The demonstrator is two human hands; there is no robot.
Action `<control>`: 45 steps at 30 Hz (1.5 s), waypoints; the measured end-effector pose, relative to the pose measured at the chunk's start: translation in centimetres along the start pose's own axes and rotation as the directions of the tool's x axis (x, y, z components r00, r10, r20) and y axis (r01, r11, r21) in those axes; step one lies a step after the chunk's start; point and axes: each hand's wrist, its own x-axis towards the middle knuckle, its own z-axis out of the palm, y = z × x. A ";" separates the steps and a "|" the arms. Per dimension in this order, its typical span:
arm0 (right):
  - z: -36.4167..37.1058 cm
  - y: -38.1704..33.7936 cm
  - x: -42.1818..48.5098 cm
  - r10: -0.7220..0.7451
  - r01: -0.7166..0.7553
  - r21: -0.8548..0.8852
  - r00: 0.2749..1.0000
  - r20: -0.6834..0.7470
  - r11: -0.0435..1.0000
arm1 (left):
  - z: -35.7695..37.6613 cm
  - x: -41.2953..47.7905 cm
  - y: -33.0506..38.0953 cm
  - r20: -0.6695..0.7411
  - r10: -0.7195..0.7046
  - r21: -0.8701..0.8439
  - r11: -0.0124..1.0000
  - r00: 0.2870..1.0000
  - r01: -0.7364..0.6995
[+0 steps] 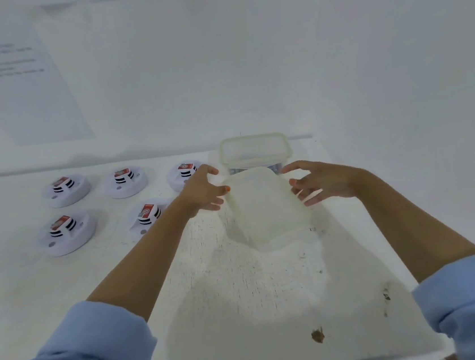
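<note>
A translucent white plastic lid (266,209) lies tilted in the middle of the white table (243,297). My left hand (202,191) is at its left edge, fingers loosely spread, with the thumb tip touching the lid's rim. My right hand (319,183) hovers at the lid's right edge with its fingers spread and nearly straight, gripping nothing. Just behind the lid stands a clear rectangular plastic container (255,151), uncovered, with small items inside that I cannot make out.
Several white round smoke detectors (69,233), each with a red-labelled battery on top, lie in two rows on the left. A printed sheet (11,75) hangs on the wall at the back left. Dark stains (317,335) mark the near right of the table.
</note>
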 end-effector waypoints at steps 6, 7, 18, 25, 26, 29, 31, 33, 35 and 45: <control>0.8 0.6 1.1 -0.049 0.035 0.179 0.996 0.076 0.983 | 1.5 -1.4 -0.8 0.222 -0.137 -0.277 0.940 0.965 0.197; 0.8 0.7 1.2 -0.046 0.028 0.199 0.995 0.088 0.980 | 1.5 -1.3 -0.9 0.216 -0.122 -0.297 0.937 0.969 0.184; 1.2 0.9 1.5 -0.121 0.128 0.260 0.992 -0.040 0.957 | 1.8 -0.8 -0.6 0.129 -0.103 -0.207 0.970 0.986 0.128; 1.6 0.5 -1.0 0.012 -0.011 0.104 1.000 -0.007 0.995 | 1.4 0.4 0.7 0.078 0.023 -0.111 0.994 0.997 -0.014; 1.6 0.4 -1.6 0.053 -0.060 0.091 0.996 0.074 0.994 | 1.6 0.6 0.8 0.080 0.025 -0.116 0.993 0.996 -0.016; 1.8 0.2 -2.7 0.079 -0.088 0.056 0.986 0.147 0.995 | 2.1 1.0 0.7 0.110 0.017 -0.070 0.997 0.994 -0.009; 1.5 0.2 -2.5 0.046 -0.050 0.048 0.996 0.075 0.998 | 1.7 1.0 0.7 0.130 -0.018 -0.057 0.998 0.991 0.026; 1.0 0.2 -1.9 0.017 -0.014 0.062 0.998 -0.053 0.998 | 0.7 0.9 0.7 0.171 -0.095 -0.073 0.991 0.981 0.108; 0.6 0.3 -0.9 -0.014 0.041 0.114 0.973 -0.232 0.993 | -0.2 0.7 0.3 0.217 -0.165 -0.125 0.973 0.962 0.195; 0.8 0.4 3.6 -0.054 0.227 0.230 0.813 -0.579 0.946 | 0.5 0.5 -0.6 0.115 -0.175 -0.227 0.954 0.978 0.197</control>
